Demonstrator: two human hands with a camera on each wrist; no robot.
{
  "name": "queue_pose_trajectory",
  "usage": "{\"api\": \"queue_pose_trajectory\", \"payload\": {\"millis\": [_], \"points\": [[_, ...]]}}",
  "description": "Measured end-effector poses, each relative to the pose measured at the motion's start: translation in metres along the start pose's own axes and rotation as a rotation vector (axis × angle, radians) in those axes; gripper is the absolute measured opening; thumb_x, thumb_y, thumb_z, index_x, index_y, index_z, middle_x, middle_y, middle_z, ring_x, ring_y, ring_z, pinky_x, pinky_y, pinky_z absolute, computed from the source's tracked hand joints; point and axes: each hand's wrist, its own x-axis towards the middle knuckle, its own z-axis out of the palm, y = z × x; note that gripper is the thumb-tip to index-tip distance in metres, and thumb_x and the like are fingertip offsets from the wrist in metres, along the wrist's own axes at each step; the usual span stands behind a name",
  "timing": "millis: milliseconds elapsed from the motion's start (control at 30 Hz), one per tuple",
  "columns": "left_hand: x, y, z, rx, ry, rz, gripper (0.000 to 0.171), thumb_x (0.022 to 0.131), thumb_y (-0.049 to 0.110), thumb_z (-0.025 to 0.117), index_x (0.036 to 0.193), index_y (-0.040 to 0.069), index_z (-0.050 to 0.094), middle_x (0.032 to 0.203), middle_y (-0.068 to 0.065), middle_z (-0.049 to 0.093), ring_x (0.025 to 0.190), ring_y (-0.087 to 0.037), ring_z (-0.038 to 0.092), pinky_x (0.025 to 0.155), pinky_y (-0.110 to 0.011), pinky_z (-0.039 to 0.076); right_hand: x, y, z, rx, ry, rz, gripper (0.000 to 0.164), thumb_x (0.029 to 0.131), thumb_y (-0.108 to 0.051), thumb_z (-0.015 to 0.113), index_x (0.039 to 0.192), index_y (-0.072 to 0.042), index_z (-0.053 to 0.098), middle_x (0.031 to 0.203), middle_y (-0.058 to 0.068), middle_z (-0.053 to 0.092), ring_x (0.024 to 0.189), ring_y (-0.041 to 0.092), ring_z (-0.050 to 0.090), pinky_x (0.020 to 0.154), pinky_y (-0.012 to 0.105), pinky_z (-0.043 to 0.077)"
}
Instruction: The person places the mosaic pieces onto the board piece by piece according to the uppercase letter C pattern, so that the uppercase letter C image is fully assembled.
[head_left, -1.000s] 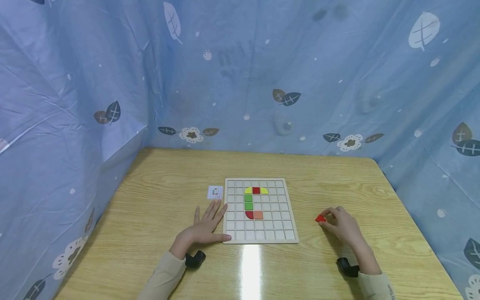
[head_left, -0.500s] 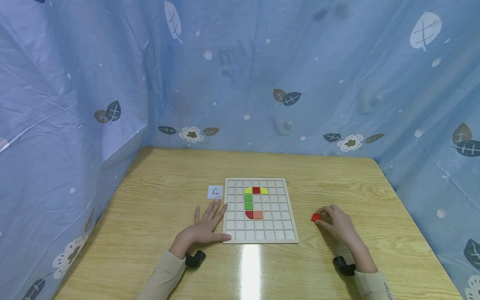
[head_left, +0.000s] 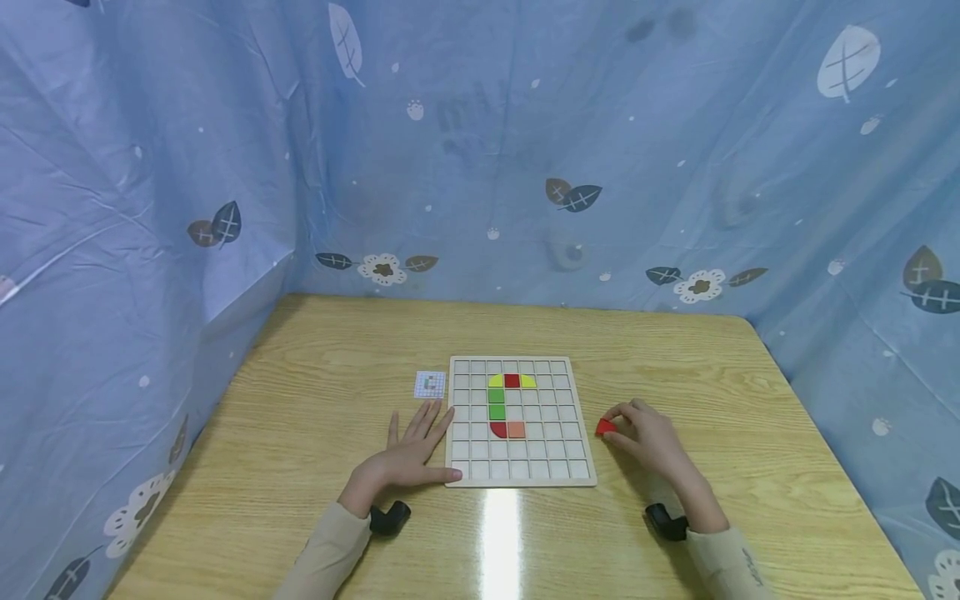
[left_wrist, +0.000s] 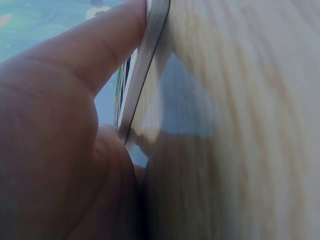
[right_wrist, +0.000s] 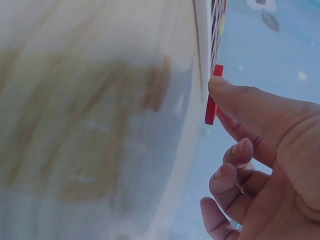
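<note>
Between thumb and forefinger my right hand pinches a small flat red tile, just off the right edge of the white grid board. My left hand lies with fingers spread on the table, its thumb and a fingertip touching the board's left edge. Coloured tiles sit in the board's cells: a dark red square between two yellow rounded tiles at the top, green squares below on the left, then a dark red rounded tile beside an orange square.
A small printed card with a coloured grid pattern lies left of the board, beyond the left fingertips. The wooden table ends at a blue patterned curtain behind and at both sides. A bright reflection crosses the table's front.
My right hand has moved left towards the board, carrying the red tile with it. The left hand and the tiles in the board have stayed in place.
</note>
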Motion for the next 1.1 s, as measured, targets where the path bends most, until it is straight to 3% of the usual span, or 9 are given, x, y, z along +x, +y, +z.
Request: {"api": "queue_pose_trajectory", "payload": {"millis": [400, 600, 767, 1100], "points": [[0.002, -0.007, 0.006, -0.041, 0.019, 0.033, 0.099, 0.08, 0.066, 0.053, 0.151, 0.017, 0.006, 0.156, -0.009, -0.006, 0.142, -0.028, -0.013, 0.102, -0.061, -0.021, 0.017, -0.017, 0.014, 0.03, -0.022, -0.057, 0.02, 0.077, -0.018, 0.075, 0.094, -0.013, 0.067, 0.076, -0.003, 0.049, 0.068, 0.01, 0.042, 0.061, 0.026, 0.032], [0.003, -0.009, 0.008, -0.013, 0.014, 0.008, 0.1, 0.078, 0.068, 0.053, 0.151, 0.019, 0.004, 0.157, -0.005, -0.008, 0.142, -0.024, -0.014, 0.103, -0.059, -0.021, 0.022, -0.027, 0.02, 0.042, -0.05, -0.058, 0.018, 0.077, -0.018, 0.075, 0.093, -0.014, 0.067, 0.078, -0.003, 0.05, 0.072, 0.011, 0.046, 0.066, 0.03, 0.035], [0.006, -0.014, 0.011, 0.025, 0.021, 0.002, 0.099, 0.079, 0.068, 0.052, 0.151, 0.019, 0.004, 0.157, -0.005, -0.009, 0.142, -0.024, -0.014, 0.104, -0.06, -0.019, 0.026, -0.036, 0.025, 0.051, -0.075, -0.046, 0.017, 0.078, -0.02, 0.075, 0.093, -0.016, 0.067, 0.077, -0.002, 0.048, 0.069, 0.011, 0.04, 0.063, 0.026, 0.031], [0.004, -0.008, 0.007, -0.001, 0.009, -0.003, 0.099, 0.079, 0.067, 0.053, 0.15, 0.02, 0.004, 0.157, -0.004, -0.008, 0.142, -0.024, -0.014, 0.103, -0.058, -0.021, 0.033, -0.049, 0.031, 0.061, -0.094, -0.062, 0.017, 0.078, -0.019, 0.075, 0.092, -0.017, 0.067, 0.078, -0.001, 0.052, 0.067, 0.01, 0.041, 0.063, 0.026, 0.032]]}}
